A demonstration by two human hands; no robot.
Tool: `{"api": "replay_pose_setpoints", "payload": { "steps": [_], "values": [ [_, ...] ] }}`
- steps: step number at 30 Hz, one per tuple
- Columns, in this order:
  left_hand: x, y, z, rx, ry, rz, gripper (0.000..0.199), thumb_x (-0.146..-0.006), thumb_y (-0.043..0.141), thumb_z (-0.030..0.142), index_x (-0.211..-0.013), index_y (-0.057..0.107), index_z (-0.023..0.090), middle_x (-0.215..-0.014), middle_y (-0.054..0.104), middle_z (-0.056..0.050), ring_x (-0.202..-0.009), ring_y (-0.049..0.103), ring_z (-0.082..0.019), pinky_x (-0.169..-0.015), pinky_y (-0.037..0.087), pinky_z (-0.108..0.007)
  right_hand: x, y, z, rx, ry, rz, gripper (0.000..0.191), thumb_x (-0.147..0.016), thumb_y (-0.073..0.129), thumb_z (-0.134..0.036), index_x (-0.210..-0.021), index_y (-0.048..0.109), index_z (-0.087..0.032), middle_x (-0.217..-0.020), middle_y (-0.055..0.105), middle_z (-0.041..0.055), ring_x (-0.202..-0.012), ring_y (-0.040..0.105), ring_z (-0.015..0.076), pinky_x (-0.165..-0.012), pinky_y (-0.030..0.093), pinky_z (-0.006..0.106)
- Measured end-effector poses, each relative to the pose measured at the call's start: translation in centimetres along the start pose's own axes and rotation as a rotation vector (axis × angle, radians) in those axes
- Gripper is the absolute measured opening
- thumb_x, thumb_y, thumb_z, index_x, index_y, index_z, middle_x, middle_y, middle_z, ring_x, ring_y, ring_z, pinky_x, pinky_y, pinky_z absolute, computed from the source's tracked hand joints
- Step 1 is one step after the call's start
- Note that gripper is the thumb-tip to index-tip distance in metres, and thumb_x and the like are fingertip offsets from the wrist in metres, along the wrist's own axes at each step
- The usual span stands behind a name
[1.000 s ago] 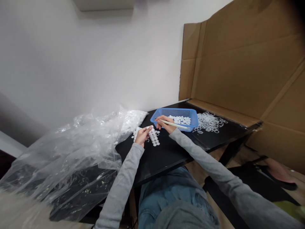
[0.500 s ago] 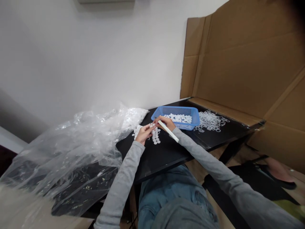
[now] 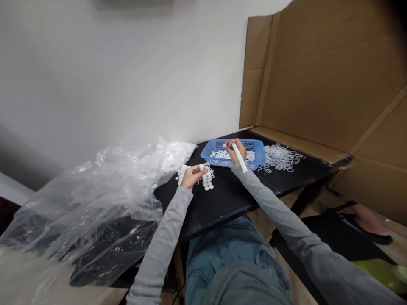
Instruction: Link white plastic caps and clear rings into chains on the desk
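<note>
**Left hand:** We see the left hand (image 3: 190, 178) curled, its fingers (image 3: 200, 169) closed over the near end of a column of white plastic discs (image 3: 207, 181); we take this as a grip on the discs.

**Right hand:** We see the right hand (image 3: 235, 151) closed on a slim white stick (image 3: 240, 157), pinching it between thumb and fingers, directly above the basket's near rim.

**Stick, long axis:** It lies tilted, with its upper end in the fingertips, pointing away from us toward the basket, and its lower end angled back toward us and to the right, just beyond the right wrist.

**Disc column, long axis:** It lies flat on the desk (image 3: 206, 214), just in front of the left fingers, running away from us and between the two hands.

**Right of the left hand:** We note a blue plastic mesh basket (image 3: 260, 154), below the right hand, holding loose white discs (image 3: 219, 154).

**Right of the right hand:** We see a loose heap of translucent white rings (image 3: 281, 157) on the desk, beside the basket.

**Left of the left hand:** We see a crumpled clear plastic bag (image 3: 95, 190), with more white discs (image 3: 181, 152) bunched inside it.

**Beyond the desk:** We see an upright brown cardboard sheet (image 3: 318, 84) standing at the desk's far right edge.
</note>
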State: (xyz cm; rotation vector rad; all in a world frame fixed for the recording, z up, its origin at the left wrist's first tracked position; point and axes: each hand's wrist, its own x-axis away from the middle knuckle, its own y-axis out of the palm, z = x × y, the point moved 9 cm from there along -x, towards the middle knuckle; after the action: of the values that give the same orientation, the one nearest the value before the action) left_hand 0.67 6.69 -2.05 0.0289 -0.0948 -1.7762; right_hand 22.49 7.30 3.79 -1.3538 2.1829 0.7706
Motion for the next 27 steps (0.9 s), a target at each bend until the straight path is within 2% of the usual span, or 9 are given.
{"api": "replay_pose_setpoints", "payload": {
  "steps": [3, 6, 9, 12, 18, 27],
  "values": [
    [0.0, -0.4, 0.2, 0.048, 0.022, 0.032, 0.052, -0.043, 0.091, 0.039, -0.085, 0.073, 0.015, -0.083, 0.072, -0.005, -0.078, 0.065, -0.014, -0.076, 0.048, -0.026, -0.2, 0.0, -0.1, -0.004, -0.005, -0.011, 0.021, -0.08, 0.064, -0.042, -0.076, 0.053, -0.023, -0.09, 0.067, 0.0053, -0.09, 0.063, 0.0213, -0.087, 0.05, 0.036],
    [0.0, -0.7, 0.4, 0.075, 0.041, 0.065, 0.051, -0.041, 0.092, 0.038, -0.082, 0.072, 0.015, -0.082, 0.071, -0.004, -0.077, 0.064, -0.013, -0.075, 0.048, -0.025, 0.4, 2.5, 0.7, -0.211, 0.126, -0.174, 0.026, -0.083, 0.06, -0.05, -0.084, 0.054, -0.025, -0.077, 0.068, 0.0022, -0.072, 0.065, 0.0191, -0.078, 0.053, 0.037],
    [0.0, -0.9, 0.8, 0.07, 0.074, 0.083, 0.049, -0.043, 0.091, 0.037, -0.081, 0.071, 0.013, -0.083, 0.071, -0.004, -0.079, 0.063, -0.014, -0.076, 0.048, -0.026, 1.8, 5.4, 1.8, -0.37, 0.302, -0.368, 0.04, -0.071, 0.072, -0.055, -0.086, 0.051, -0.025, -0.071, 0.071, 0.0005, -0.062, 0.065, 0.0171, -0.073, 0.054, 0.037],
    [0.0, -1.0, 1.0, 0.065, 0.102, 0.096, 0.046, -0.046, 0.09, 0.035, -0.081, 0.071, 0.013, -0.083, 0.071, -0.005, -0.081, 0.064, -0.016, -0.078, 0.048, -0.028, 2.8, 6.6, 2.6, -0.321, 0.406, -0.498, 0.045, -0.06, 0.081, -0.056, -0.073, 0.054, -0.022, -0.071, 0.073, 0.0025, -0.062, 0.067, 0.0157, -0.071, 0.056, 0.034],
    [-0.2, -1.4, 0.9, 0.092, 0.125, 0.121, 0.043, -0.048, 0.088, 0.033, -0.082, 0.072, 0.012, -0.084, 0.072, -0.005, -0.079, 0.064, -0.015, -0.076, 0.048, -0.026, 3.2, 6.7, 3.3, -0.2, 0.408, -0.571, 0.039, -0.054, 0.085, -0.049, -0.059, 0.061, -0.019, -0.075, 0.074, 0.0042, -0.071, 0.07, 0.0162, -0.065, 0.055, 0.027],
    [-0.1, -1.2, 1.1, 0.075, 0.129, 0.108, 0.044, -0.051, 0.088, 0.034, -0.086, 0.073, 0.012, -0.087, 0.073, -0.007, -0.082, 0.066, -0.016, -0.08, 0.049, -0.028, 3.6, 6.9, 3.8, -0.188, 0.425, -0.567, 0.034, -0.053, 0.086, -0.044, -0.062, 0.064, -0.019, -0.063, 0.071, 0.0028, -0.062, 0.069, 0.0181, -0.062, 0.055, 0.03]
  ]
}}
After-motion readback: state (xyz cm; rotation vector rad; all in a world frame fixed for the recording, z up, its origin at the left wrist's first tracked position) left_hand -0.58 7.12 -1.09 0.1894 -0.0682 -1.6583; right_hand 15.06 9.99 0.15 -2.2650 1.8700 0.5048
